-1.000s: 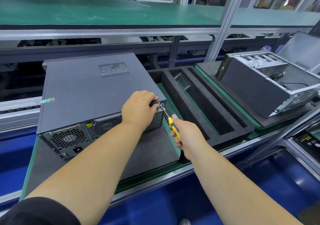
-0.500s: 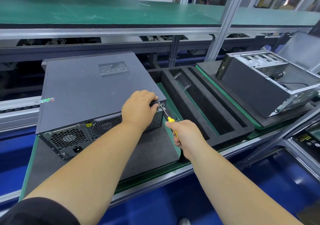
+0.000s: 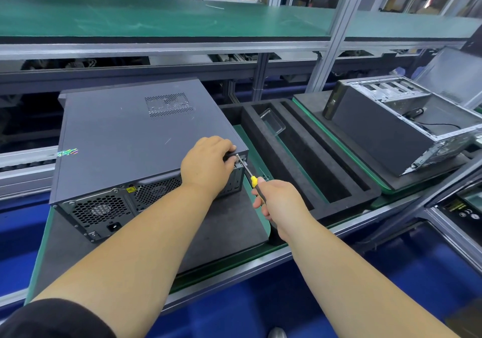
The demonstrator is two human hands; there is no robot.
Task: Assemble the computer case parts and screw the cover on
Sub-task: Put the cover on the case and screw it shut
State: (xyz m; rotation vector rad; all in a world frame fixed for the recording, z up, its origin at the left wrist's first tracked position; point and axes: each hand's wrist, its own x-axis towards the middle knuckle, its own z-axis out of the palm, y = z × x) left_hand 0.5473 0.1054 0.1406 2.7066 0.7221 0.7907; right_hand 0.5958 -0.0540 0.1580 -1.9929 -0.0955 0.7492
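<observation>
A dark grey computer case [image 3: 125, 139] lies on its side on a foam pad, its cover on top and its rear panel with fan grilles facing me. My left hand [image 3: 206, 163] grips the case's near right top corner, fingers curled over the cover's edge. My right hand [image 3: 279, 202] holds a yellow-and-black screwdriver [image 3: 250, 176]. Its metal tip sits at a screw spot on the rear edge, right beside my left fingertips. The screw itself is too small to make out.
A black foam tray [image 3: 307, 165] with long slots and a clear plastic box [image 3: 271, 121] lies right of the case. Further right stands an open case [image 3: 396, 129] without its cover. A green shelf [image 3: 156, 22] runs above, with aluminium posts [image 3: 326, 48].
My right hand has turned slightly on the screwdriver handle and slid a little along it. The tip stays at the same corner. My left hand and the case have not moved.
</observation>
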